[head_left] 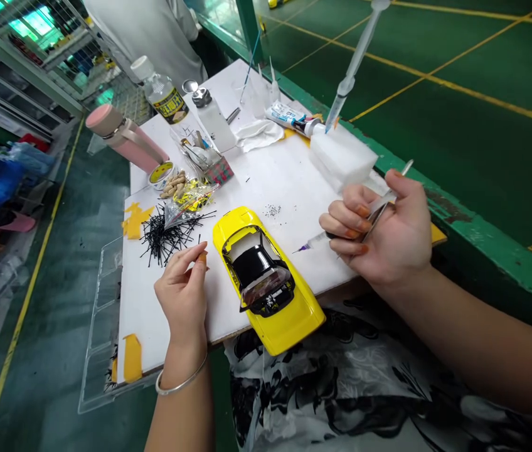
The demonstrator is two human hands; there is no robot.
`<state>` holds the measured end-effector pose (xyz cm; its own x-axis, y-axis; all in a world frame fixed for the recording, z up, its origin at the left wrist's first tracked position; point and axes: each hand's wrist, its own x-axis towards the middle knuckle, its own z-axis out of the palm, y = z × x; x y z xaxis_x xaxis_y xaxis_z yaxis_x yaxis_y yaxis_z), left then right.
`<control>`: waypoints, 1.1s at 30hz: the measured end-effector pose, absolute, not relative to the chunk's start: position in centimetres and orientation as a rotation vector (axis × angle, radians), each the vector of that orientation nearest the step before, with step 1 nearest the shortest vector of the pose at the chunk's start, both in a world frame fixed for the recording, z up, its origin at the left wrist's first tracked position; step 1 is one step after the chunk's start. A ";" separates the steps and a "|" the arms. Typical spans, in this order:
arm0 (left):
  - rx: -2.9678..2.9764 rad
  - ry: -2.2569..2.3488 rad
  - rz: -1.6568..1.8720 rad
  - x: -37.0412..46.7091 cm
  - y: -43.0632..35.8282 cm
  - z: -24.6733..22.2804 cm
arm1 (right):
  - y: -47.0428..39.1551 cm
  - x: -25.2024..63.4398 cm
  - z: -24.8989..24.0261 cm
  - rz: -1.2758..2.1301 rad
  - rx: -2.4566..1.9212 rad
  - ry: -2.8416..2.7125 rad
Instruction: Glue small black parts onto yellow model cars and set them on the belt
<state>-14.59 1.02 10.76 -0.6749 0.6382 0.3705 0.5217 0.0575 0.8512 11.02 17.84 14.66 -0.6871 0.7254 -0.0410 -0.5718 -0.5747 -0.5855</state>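
Note:
My left hand point(184, 285) is closed in a pinch on a small black stick point(199, 239), whose tip shows above the fingers. Close behind it lies a heap of thin black sticks point(162, 235). In my right hand point(383, 232) is a syringe point(317, 241) with a purple needle tip pointing left, low over the board. A thin metal tool point(406, 167), perhaps tweezers, pokes out of the same grip; its kind is partly hidden. Between my hands a yellow model car body point(294, 314) rests over the board's front edge, its dark windscreen piece point(266, 285) showing.
On the white board point(266, 182) lie tiny black bits point(273, 210), a plastic bag point(188, 204), and a tape roll point(161, 174). Behind stand a pink flask point(127, 138), bottles point(165, 94) and a white foam block point(344, 154) holding an upright syringe point(348, 78). A person point(143, 37) is beyond.

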 end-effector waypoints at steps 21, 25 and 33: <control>1.200 2.254 1.674 -14.6 1.1 10.8 | 17.1 10.2 14.4 2.245 -0.350 -0.712; 1.203 2.264 1.661 -14.6 1.1 10.8 | 17.0 10.1 14.4 2.251 -0.334 -0.717; 1.203 2.237 1.690 -14.6 1.1 10.8 | 17.8 10.6 14.9 2.224 -0.313 -0.682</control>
<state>-14.57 1.07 10.83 -0.6855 0.6273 0.3697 0.5270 0.0771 0.8463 10.64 17.83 14.90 -0.6701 0.7422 -0.0077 -0.6103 -0.5569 -0.5633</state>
